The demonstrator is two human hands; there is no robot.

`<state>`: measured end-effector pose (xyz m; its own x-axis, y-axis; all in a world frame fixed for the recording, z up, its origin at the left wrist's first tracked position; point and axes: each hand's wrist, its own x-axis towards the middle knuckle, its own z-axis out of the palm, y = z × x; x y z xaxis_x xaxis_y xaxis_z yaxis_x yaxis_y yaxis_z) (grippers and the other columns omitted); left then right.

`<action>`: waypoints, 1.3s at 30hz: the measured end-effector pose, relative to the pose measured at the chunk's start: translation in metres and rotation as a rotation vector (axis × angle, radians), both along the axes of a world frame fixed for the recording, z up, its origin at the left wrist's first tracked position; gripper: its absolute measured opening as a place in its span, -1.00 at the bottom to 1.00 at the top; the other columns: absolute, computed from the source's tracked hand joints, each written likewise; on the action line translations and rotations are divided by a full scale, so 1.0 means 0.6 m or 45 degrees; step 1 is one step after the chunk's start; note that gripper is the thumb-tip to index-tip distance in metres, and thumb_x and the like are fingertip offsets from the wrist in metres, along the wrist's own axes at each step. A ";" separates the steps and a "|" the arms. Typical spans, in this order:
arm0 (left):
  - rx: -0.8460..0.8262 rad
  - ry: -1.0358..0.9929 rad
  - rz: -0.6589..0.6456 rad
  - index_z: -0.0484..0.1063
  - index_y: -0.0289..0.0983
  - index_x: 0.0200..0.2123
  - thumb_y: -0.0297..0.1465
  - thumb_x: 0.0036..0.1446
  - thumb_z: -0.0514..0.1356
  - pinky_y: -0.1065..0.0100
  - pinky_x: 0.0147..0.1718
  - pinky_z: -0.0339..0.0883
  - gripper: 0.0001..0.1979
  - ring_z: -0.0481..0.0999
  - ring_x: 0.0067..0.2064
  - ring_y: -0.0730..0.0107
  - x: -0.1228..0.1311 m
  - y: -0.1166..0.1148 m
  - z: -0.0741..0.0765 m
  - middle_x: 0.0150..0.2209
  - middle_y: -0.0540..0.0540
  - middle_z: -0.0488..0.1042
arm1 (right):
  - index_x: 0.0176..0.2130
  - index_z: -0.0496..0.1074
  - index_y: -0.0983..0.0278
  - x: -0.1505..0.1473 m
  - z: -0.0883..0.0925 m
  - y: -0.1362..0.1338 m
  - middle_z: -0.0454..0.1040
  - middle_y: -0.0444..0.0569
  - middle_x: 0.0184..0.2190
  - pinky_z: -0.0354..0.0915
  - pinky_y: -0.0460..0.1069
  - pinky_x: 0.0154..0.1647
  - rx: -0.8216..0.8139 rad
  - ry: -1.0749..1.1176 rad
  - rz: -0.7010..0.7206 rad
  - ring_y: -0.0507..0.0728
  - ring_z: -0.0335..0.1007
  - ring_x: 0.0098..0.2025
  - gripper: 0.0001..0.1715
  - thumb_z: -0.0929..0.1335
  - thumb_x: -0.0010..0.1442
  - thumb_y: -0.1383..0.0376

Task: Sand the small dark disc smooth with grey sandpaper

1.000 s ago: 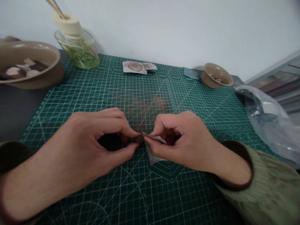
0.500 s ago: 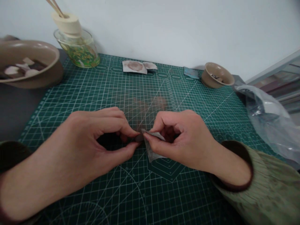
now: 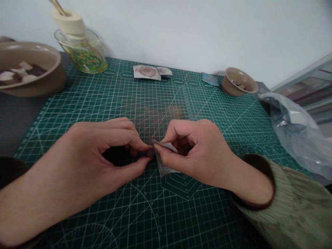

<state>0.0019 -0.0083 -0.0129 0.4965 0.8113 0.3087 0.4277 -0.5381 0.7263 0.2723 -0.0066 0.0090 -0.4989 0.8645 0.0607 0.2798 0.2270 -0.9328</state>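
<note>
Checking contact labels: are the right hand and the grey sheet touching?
Touching: the head view shows the right hand pinching the grey sheet, a corner showing below.

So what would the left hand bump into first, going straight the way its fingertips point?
Most likely the grey sheet pinched in the right hand, just beyond the small dark piece the left hand holds; exact depth between them is hard to judge.

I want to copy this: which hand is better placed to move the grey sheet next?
Probably the right hand: its thumb and finger pinch the grey sheet. The left hand seems busy pinching a small dark piece.
</note>
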 end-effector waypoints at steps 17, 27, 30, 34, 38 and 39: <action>0.001 -0.004 0.008 0.80 -0.02 -0.22 -0.38 0.49 0.44 0.40 -0.34 0.50 -0.82 0.68 -0.32 0.42 -0.003 -0.004 -0.008 -0.25 0.09 0.76 | -0.36 0.42 0.15 0.006 -0.001 0.004 0.37 -0.34 -0.55 0.28 -0.07 -0.43 -0.131 0.028 0.052 0.01 0.41 -0.45 -0.46 0.74 0.40 0.30; 0.033 0.033 0.011 0.79 -0.05 -0.20 -0.37 0.51 0.44 0.41 -0.30 0.51 -0.84 0.69 -0.29 0.43 -0.009 -0.010 -0.005 -0.22 0.12 0.77 | -0.35 0.45 0.16 0.006 -0.006 0.008 0.38 -0.32 -0.52 0.26 -0.08 -0.46 -0.147 0.076 -0.029 0.00 0.34 -0.45 -0.44 0.78 0.38 0.26; -0.017 0.032 0.002 0.81 -0.04 -0.19 -0.43 0.48 0.42 0.41 -0.33 0.48 -0.82 0.70 -0.28 0.45 -0.006 -0.010 -0.004 -0.22 0.13 0.77 | -0.35 0.45 0.16 0.008 -0.004 0.008 0.35 -0.34 -0.54 0.19 -0.10 -0.54 -0.216 0.189 -0.079 -0.04 0.20 -0.52 -0.41 0.81 0.35 0.27; -0.031 -0.006 0.014 0.79 -0.04 -0.24 -0.42 0.47 0.35 0.39 -0.33 0.47 -0.76 0.67 -0.30 0.46 0.001 -0.009 -0.003 -0.27 0.12 0.74 | -0.34 0.46 0.17 0.003 -0.005 0.008 0.38 -0.34 -0.53 0.18 -0.12 -0.56 -0.286 0.236 -0.048 -0.05 0.20 -0.53 -0.40 0.83 0.33 0.26; -0.022 0.005 0.027 0.79 -0.05 -0.27 -0.39 0.44 0.36 0.37 -0.35 0.48 -0.77 0.66 -0.34 0.45 0.003 -0.008 -0.002 -0.29 0.11 0.74 | -0.35 0.49 0.18 0.001 -0.006 0.009 0.38 -0.33 -0.55 0.22 -0.13 -0.51 -0.134 0.103 -0.007 -0.02 0.30 -0.48 -0.44 0.82 0.33 0.30; -0.020 -0.001 0.025 0.79 -0.04 -0.27 -0.39 0.44 0.36 0.37 -0.35 0.49 -0.78 0.66 -0.34 0.45 0.003 -0.008 -0.001 -0.29 0.11 0.74 | -0.36 0.48 0.18 0.001 -0.006 0.008 0.37 -0.33 -0.55 0.20 -0.13 -0.51 -0.111 0.086 -0.016 -0.03 0.29 -0.49 -0.44 0.81 0.34 0.30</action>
<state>0.0039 -0.0131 -0.0135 0.4799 0.8259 0.2960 0.4375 -0.5178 0.7352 0.2730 -0.0015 0.0057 -0.4853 0.8742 0.0176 0.2183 0.1406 -0.9657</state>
